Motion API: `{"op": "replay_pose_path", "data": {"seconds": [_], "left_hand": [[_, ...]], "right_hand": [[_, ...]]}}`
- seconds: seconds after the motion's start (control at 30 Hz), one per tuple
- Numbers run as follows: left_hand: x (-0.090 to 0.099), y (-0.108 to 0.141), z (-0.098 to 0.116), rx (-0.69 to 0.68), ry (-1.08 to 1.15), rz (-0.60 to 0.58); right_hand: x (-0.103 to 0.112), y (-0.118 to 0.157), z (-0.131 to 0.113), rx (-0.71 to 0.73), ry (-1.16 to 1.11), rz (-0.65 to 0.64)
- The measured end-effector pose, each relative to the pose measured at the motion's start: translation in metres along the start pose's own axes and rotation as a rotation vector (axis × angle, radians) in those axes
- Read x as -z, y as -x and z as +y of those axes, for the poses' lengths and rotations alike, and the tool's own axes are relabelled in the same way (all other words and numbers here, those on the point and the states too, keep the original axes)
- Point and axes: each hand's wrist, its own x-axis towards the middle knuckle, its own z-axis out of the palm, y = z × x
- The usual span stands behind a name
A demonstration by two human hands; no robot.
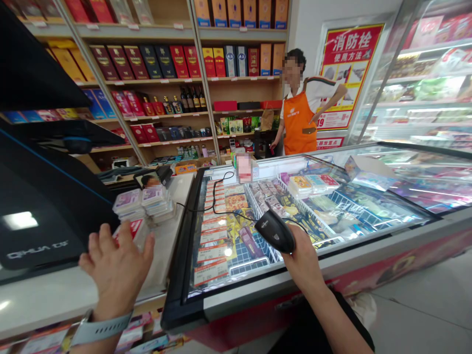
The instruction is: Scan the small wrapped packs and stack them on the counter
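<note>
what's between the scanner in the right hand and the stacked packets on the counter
Nothing tall stands there. From the black handheld scanner in the right hand, the way to the stacked packets crosses the freezer's glass lid, its thin black cord and the low black freezer frame beside the counter.

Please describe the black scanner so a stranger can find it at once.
Start at the glass-topped freezer. Above its near edge, the right hand grips a black barcode scanner, the only thing held there, its thin cord trailing across the glass.
</note>
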Motion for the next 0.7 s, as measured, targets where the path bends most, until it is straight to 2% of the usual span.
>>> {"op": "replay_pose_path", "data": {"seconds": [0.13, 0.23, 0.63, 0.7], "left_hand": [[-0.002, -0.003, -0.011, 0.024, -0.159, -0.139], [-0.003, -0.003, -0.015, 0.014, -0.2, -0.181], [-0.01, 0.0, -0.017, -0.045, -0.155, -0.179], [-0.012, 0.0, -0.018, -0.057, -0.121, -0.148]], "right_hand": [[0.001, 0.0, -0.001, -0.006, 0.004, 0.015], [0.002, -0.001, -0.002, -0.006, 0.007, 0.016], [0.002, 0.001, 0.0, -0.004, -0.032, 0.0], [0.002, 0.001, 0.001, -0.011, -0.036, 0.005]]}}
